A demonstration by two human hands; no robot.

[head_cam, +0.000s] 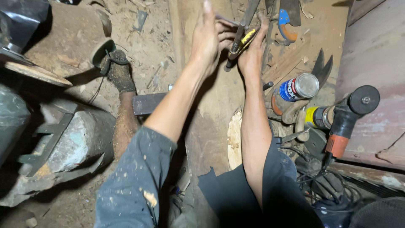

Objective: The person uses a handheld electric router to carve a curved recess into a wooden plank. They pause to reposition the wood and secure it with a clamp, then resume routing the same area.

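Near the far edge of the wooden plank (pixel 213 122), both hands meet on a yellow-and-black handled tool (pixel 241 42).
Right hand (pixel 252 52) is clenched around the handle; left hand (pixel 207 36) rests against it with fingers extended, not closed. Work looks underway, unfinished: an angle grinder (pixel 341 118) and a spray can (pixel 298 88) lie untouched at the plank's right edge.

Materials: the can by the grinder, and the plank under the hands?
Can: looks like metal, with a shiny bare lid and a glossy printed wrap. Plank: rough unfinished wood, dull brown, with visible grain and a pale chipped patch at its edge; sawdust lies around it.
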